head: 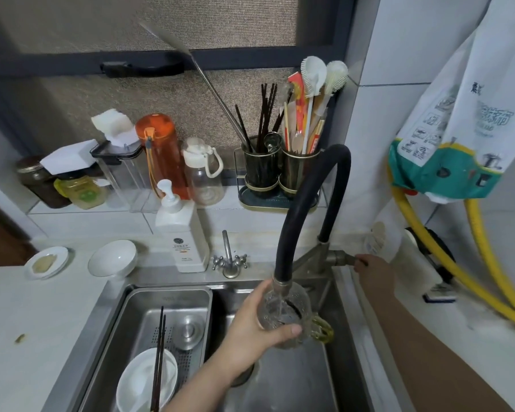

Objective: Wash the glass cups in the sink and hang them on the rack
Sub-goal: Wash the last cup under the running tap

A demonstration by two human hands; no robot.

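A glass cup (283, 316) is rinsed under a running black hose tap (283, 251) above a steel sink (295, 379) in a white-tiled kitchen
The left hand (250, 331) has fingers and thumb wrapped round the cup; the right hand (372, 270) grips the tap handle (350, 259). A strainer tray (191, 295) holds a white bowl (137, 379) with chopsticks (158, 361); a soap dispenser (182, 236) stands on the counter behind the sink

No legible text on soap bottle (188, 248) or hanging bag (470, 120)
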